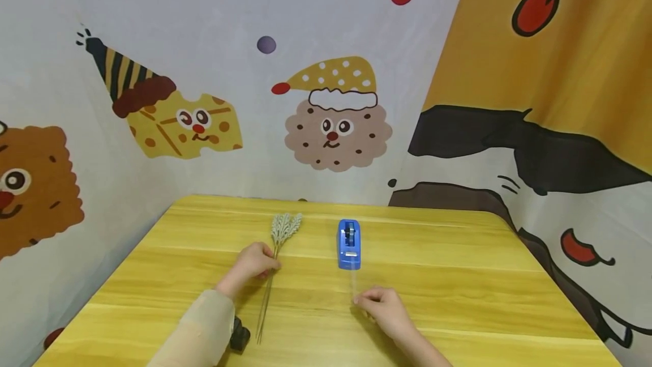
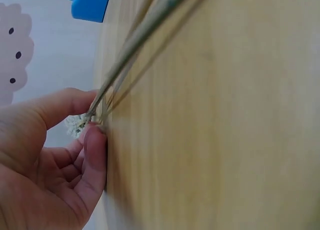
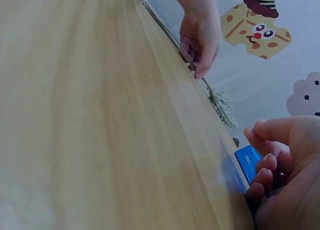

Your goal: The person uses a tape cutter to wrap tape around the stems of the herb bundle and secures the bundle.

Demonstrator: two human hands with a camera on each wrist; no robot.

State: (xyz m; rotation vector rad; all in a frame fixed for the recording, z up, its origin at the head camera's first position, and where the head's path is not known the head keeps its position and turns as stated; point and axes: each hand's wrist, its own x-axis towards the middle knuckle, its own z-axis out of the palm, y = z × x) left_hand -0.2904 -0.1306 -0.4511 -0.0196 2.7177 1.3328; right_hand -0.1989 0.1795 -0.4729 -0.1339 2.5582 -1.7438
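Observation:
My left hand (image 1: 254,260) pinches the thin stems (image 1: 267,293) of a small bunch of artificial-looking, pale grey-green flower sprigs between thumb and fingers. Their leafy heads (image 1: 285,226) point toward the back of the table, while the bare stem ends trail to the front. To the right, a strip of clear tape (image 1: 354,283) runs from a blue tape dispenser (image 1: 349,265) toward me. Thumb and index finger of my right hand (image 1: 385,310) pinch its loose end. In the right wrist view that hand (image 3: 295,170) overlaps the dispenser (image 3: 246,162), and the other fingers are curled.
A wood-grain table (image 1: 458,276) lies under everything. Near the left sleeve (image 1: 204,321) shows a black object (image 1: 239,335), apparently at the wrist. Behind the table hangs a white cloth (image 1: 214,4) printed with cartoon food, and a yellow-orange printed section (image 1: 474,55) at the right.

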